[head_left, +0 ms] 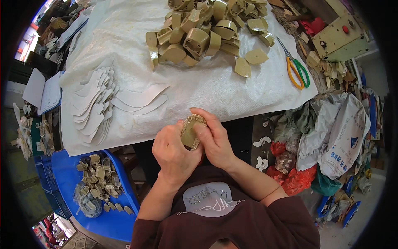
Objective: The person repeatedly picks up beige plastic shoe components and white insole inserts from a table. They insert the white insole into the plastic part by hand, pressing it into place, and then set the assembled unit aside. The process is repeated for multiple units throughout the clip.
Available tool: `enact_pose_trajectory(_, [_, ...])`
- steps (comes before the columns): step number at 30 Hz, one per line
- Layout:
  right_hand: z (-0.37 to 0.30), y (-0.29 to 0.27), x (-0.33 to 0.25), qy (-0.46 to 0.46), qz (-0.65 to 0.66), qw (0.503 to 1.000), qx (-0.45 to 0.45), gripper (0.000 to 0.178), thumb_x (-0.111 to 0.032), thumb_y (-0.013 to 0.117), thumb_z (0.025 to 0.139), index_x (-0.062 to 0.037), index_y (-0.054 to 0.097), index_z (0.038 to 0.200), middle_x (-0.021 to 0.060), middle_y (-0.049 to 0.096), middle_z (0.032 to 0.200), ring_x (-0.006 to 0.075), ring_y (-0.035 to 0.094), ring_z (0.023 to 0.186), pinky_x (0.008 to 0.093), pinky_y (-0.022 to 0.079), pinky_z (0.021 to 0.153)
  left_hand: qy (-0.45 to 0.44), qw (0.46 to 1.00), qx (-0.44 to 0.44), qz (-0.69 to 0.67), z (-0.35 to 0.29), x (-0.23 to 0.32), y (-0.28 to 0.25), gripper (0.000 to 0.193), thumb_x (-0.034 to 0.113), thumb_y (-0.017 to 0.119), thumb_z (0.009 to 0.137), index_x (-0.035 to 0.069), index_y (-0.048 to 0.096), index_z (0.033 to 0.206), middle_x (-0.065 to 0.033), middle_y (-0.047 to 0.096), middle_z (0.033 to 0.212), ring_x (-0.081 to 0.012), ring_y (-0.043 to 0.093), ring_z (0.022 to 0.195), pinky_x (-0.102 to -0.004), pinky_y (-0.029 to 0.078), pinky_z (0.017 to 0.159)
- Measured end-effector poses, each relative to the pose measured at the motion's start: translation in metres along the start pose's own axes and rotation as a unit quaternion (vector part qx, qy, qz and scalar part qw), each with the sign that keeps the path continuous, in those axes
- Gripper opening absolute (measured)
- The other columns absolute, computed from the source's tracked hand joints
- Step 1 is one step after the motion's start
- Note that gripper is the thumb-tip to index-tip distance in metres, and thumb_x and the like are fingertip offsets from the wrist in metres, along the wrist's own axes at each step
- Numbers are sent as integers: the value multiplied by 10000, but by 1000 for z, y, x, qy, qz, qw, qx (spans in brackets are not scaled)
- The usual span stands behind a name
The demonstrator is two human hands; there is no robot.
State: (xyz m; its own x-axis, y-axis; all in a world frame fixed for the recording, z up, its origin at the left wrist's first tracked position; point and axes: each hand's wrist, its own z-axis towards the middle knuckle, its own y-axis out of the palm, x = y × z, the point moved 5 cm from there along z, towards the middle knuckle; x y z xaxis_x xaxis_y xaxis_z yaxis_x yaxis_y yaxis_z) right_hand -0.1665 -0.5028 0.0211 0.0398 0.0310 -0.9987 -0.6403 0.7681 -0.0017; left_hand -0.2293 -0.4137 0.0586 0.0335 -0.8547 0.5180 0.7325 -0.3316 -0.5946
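Both of my hands grip one shoe heel (pixel 190 133) just in front of the table's near edge. Its face is olive-gold and smooth, with a rough, crinkled rim. My left hand (pixel 173 147) wraps its left side, the fingers bent. On the other side my right hand (pixel 213 139) holds it, thumb pressed on the face and index finger over the top rim. The palms hide its underside. Beyond lie curved white cut pieces (pixel 139 99), with a stack of similar white pieces (pixel 93 101) to their left.
Glossy olive heels (pixel 197 39) are heaped on the white-covered table (pixel 207 85). Scissors (pixel 297 72) with orange and green handles lie at right. A blue chair (pixel 89 222) bears many rough-edged heels (pixel 99 178). White sacks (pixel 344 137) and red bags (pixel 299 179) crowd the right side.
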Motion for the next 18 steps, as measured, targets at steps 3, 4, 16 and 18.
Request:
enact_pose_trajectory(3, [-3,11,3,15,43,999,-17,500,-105,595,892,-13,398,1342,138,542,1129,216,530,1045,322,425,907,-6,1000,-23,-5,-5,-9,-3,429,52,782,580,-18,562,942,-126,547,720,-316,561,593,-382,461,540])
enact_pose_trajectory(4, [0,9,-4,-18,-15,999,-29,502,-110,604,887,-11,406,1337,139,543,1111,234,531,1041,330,428,900,-21,999,-17,-18,-8,-13,-6,430,50,779,591,-18,565,958,-124,562,742,-309,573,606,-376,470,552])
enact_pose_trajectory(16, [87,28,-30,-305,-363,879,-56,281,-75,664,758,-80,650,1039,62,563,1147,274,462,1077,418,365,893,-389,905,155,72,-121,-184,-171,483,16,677,765,14,531,1226,-115,551,1145,-226,548,1062,-334,443,918])
enact_pose_trajectory(18, [92,32,-26,-305,-388,867,-67,278,-63,651,757,-87,656,1033,53,562,1174,267,459,1095,424,350,901,-424,860,108,263,-155,-219,-225,540,38,660,770,22,495,1283,-171,515,1214,-280,511,1123,-365,397,967])
